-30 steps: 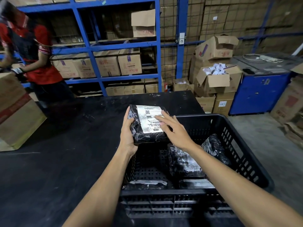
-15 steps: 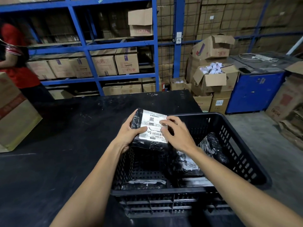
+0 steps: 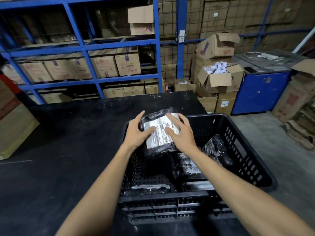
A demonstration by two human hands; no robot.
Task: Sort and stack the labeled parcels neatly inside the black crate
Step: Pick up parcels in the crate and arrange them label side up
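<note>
A black plastic-wrapped parcel with a white label [image 3: 159, 133] is held over the far left corner of the black crate [image 3: 248, 150]. My left hand [image 3: 138, 133] grips its left side with the thumb on the label. My right hand [image 3: 181, 135] lies on the label with fingers spread, gripping the right side. Inside the crate lie other black wrapped parcels: one in the middle [image 3: 187, 166], one leaning at the right wall [image 3: 216, 149], one flat at the near left [image 3: 148, 189] and one at the near right [image 3: 199, 184].
The crate stands at the right end of a black table [image 3: 59, 150]. A large cardboard box [image 3: 15, 126] sits at the table's left edge. Blue shelving [image 3: 85, 46] with cartons stands behind, more cartons [image 3: 216, 79] and a blue cabinet [image 3: 259, 92] to the right.
Both hands have lowered the labeled parcel from above the crate's far rim into its far left corner, turning it. The person in red has nearly left the view.
</note>
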